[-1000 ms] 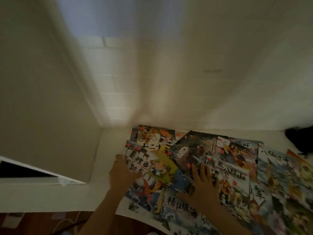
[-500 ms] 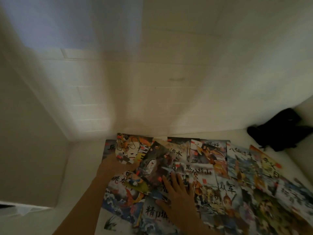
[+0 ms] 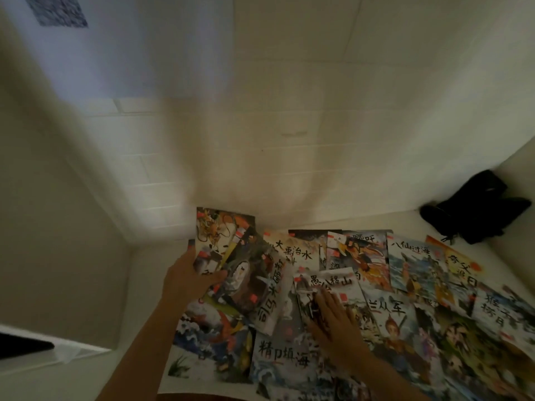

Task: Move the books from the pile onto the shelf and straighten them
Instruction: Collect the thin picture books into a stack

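Several thin picture books (image 3: 405, 285) with painted covers lie spread and overlapping on a white surface (image 3: 147, 285) in a white-walled corner. My left hand (image 3: 185, 280) grips a small stack of them, topped by a dragon-cover book (image 3: 220, 238), by its left edge, thumb on the cover; the stack is tilted up off the pile. My right hand (image 3: 333, 319) lies flat with straight fingers on a book with black brush characters (image 3: 330, 285) in the middle of the pile.
A black bag or cloth (image 3: 474, 212) sits in the far right corner. White walls close in at the back and left. A white ledge (image 3: 58, 351) with a dark gap lies at the lower left. The picture is blurred.
My left hand has lifted the dragon-cover stack higher and gathered more books onto it. My right hand slid right onto the book with black characters. The camera swung right.
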Motion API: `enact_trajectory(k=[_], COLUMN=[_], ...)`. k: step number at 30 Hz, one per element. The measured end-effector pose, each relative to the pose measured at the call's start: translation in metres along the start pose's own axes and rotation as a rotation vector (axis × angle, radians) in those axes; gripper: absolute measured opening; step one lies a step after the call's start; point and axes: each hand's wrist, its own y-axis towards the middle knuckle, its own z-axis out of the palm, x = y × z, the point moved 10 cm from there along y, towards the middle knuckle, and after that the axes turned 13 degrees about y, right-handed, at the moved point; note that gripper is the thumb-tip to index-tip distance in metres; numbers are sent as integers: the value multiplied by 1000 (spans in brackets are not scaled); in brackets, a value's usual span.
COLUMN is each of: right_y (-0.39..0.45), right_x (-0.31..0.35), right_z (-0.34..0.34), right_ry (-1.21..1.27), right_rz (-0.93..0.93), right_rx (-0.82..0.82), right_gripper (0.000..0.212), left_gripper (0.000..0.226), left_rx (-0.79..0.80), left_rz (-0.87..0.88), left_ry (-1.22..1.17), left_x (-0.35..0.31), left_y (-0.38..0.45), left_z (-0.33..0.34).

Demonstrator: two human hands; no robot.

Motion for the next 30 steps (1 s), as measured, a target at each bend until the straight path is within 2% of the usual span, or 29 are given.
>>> enact_trajectory(k=[4,6,8,10,14,18,20,25,28,30], right_y=[-6,-5,-5,-7,-23,-32,-36,-48,-45,-42], right_x=[29,54,79,91,89,52,29,-12,-27,-38], right_z=[-35,-35,-25,-26,-68,-110,-119,-122,-111,-102], right_ry=[399,646,925,1089,1464,1468,1423,1278,1234,1257], right_rz=[7,28,48,70,26,4,10,139,212,260], right_rx=[-154,-116,0,34,-48,-148,-234,-422,-444,-452], right_gripper=[70,64,54,59,34,25,22,31,36,35], left_gripper=[65,51,39,39,34,12,15,24,21,20], left_rx=[-41,-65,-58,1,106,269,301,379,436,472], left_rz=[92,126,128,118,105,155,189,178,206,210], left_ry=[-13,-90,-190,-294,-421,-544,-519,-424,-370,-414], left_x=[-19,-32,-46,-60,-90,-129,-143,-144,-136,-133], left_y=[-18,-28,-36,-42,-48,-50,-48,-35,-25,-17], left_z=[-50,-72,-80,-71,-33,12,30,66,82,89])
